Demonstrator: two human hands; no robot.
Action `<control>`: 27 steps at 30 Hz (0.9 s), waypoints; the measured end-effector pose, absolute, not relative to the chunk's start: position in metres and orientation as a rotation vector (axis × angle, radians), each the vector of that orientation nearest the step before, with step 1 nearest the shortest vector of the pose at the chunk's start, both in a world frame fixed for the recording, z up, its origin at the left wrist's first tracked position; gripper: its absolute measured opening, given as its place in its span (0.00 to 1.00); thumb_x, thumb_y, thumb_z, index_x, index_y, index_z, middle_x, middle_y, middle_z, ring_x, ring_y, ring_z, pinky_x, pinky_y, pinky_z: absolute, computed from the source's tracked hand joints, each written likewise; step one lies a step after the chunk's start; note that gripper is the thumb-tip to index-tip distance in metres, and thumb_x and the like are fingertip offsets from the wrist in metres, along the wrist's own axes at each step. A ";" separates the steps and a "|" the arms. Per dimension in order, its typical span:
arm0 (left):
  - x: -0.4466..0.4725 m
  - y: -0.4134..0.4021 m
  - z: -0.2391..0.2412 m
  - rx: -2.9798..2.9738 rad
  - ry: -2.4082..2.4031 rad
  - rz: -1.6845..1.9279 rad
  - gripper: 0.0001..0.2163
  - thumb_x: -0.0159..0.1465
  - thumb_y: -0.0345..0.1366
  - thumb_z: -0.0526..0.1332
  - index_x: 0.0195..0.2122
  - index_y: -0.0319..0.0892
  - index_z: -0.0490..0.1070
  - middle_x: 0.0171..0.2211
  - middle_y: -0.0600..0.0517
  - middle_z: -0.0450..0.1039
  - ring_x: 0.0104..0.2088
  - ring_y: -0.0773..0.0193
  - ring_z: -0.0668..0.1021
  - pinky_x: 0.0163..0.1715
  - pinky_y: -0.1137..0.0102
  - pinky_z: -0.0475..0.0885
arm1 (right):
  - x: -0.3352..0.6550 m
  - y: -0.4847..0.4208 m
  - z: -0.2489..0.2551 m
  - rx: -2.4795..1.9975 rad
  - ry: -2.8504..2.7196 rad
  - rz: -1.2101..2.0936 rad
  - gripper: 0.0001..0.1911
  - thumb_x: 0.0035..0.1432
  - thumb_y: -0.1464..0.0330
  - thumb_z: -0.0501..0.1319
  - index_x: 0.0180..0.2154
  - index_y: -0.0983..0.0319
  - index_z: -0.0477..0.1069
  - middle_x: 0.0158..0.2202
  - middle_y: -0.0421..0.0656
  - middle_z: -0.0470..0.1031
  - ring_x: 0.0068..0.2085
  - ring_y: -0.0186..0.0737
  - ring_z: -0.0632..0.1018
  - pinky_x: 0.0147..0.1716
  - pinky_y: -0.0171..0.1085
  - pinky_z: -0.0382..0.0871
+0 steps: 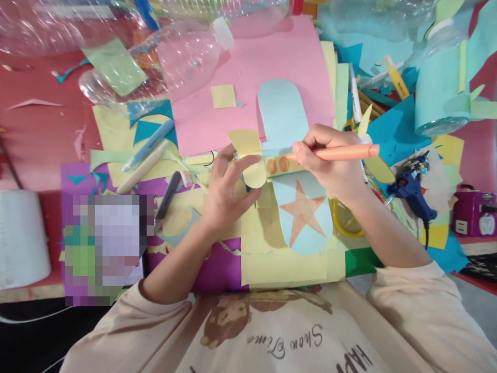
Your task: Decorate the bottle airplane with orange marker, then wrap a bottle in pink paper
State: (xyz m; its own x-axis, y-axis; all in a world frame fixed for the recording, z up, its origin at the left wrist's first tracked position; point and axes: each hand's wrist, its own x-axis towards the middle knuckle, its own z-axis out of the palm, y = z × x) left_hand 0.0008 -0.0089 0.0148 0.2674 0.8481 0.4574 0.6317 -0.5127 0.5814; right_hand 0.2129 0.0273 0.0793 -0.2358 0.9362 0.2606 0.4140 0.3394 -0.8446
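My right hand (336, 163) grips an orange marker (353, 152), its tip end at the yellow body strip of a paper airplane (285, 111). Two orange dots (278, 166) show on that strip. One light blue wing points away from me; the nearer wing carries an orange star (305, 215). My left hand (231, 189) holds the yellow tail end (254, 173) between thumb and fingers. The marker's very tip is hidden behind my right fingers.
A pink sheet (248, 57) and yellow sheets (295, 269) lie under the airplane. Plastic bottles (190, 54) stand along the back. At right are a blue glue gun (415, 189), yellow-handled scissors (344, 223) and a blue-wrapped bottle (440, 77). Markers (149, 145) lie left.
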 end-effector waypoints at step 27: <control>0.001 -0.008 0.015 2.279 1.385 1.083 0.21 0.58 0.31 0.63 0.53 0.51 0.64 0.50 0.48 0.67 0.51 0.55 0.72 0.49 0.59 0.73 | 0.214 0.025 0.083 -1.206 -1.949 0.877 0.21 0.57 0.69 0.60 0.19 0.59 0.51 0.17 0.33 0.51 0.21 0.28 0.53 0.18 0.33 0.50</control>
State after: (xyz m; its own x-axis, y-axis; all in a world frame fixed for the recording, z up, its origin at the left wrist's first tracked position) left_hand 0.0009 -0.0084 0.0146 0.2671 0.8467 0.4602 0.6509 -0.5107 0.5617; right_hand 0.2144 0.0246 0.0835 -0.3446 0.9188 0.1925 0.4652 0.3453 -0.8151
